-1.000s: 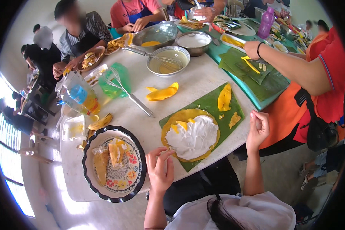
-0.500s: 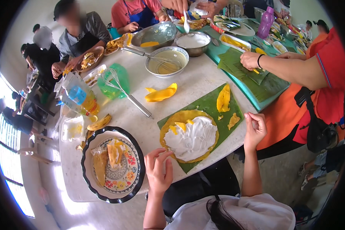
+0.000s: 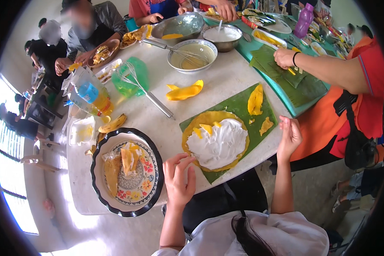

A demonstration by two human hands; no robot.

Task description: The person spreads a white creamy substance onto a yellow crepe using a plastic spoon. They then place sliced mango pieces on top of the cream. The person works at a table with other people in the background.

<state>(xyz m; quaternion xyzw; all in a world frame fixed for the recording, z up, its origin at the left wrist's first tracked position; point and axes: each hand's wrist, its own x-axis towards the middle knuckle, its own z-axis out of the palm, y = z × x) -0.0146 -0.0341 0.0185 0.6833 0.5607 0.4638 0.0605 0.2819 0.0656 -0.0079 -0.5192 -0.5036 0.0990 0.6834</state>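
A yellow crepe [image 3: 186,141] spread with white cream [image 3: 219,147] lies flat on a banana leaf [image 3: 239,104]. Three small mango strips [image 3: 206,128] rest on the cream's far part. A longer mango slice [image 3: 255,100] and a smaller mango scrap [image 3: 266,126] lie on the leaf's right side. My left hand [image 3: 179,179] hovers by the crepe's near left edge, fingers bent but apart, holding nothing. To the right of the leaf, my right hand [image 3: 289,138] is raised at the table edge. Its fingers are curled together, with nothing visible in them.
Left of my left hand stands a patterned bowl [image 3: 158,175] with food pieces. Farther off are a mango piece [image 3: 185,91], a whisk [image 3: 158,104], a batter bowl [image 3: 211,64] and plastic bottles [image 3: 89,96]. At right, another person's hand [image 3: 284,58] works over banana leaves.
The view has shifted slightly. My hands stay in nearly the same places beside the crepe. The spoon across the table now stands in the cream bowl, and the hand above it has moved.
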